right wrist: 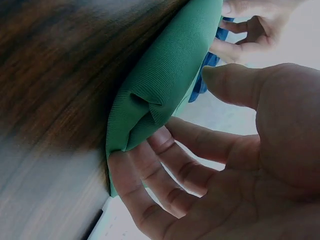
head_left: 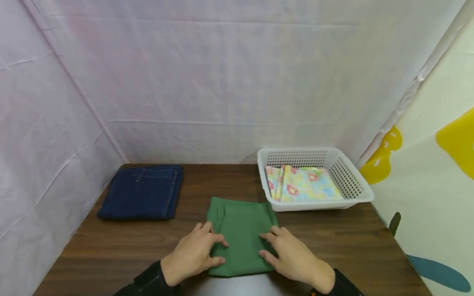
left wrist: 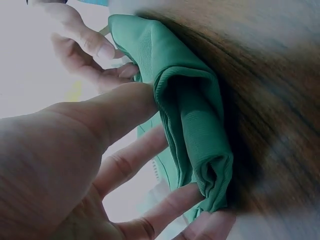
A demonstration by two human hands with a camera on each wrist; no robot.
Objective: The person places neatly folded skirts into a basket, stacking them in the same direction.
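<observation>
A folded green garment (head_left: 244, 238) lies flat on the table in front of me, in a roughly rectangular bundle with layers showing at its left side. My left hand (head_left: 196, 251) rests on its left edge. In the left wrist view the thumb touches the top layer, and the extended fingers lie along the side where the rolled folds (left wrist: 205, 130) open out. On the opposite edge is my right hand (head_left: 294, 257), its fingers spread. The right wrist view shows those fingers nearly straight against the fold's end (right wrist: 145, 110), with the thumb over the top.
Dark blue folded jeans (head_left: 140, 195) lie at the back left of the wooden table (head_left: 129, 242). At the back right stands a white perforated basket (head_left: 348, 181) holding folded floral cloth (head_left: 300, 185); its near left corner is close to the garment. Pale fabric walls (head_left: 222, 82) enclose the table.
</observation>
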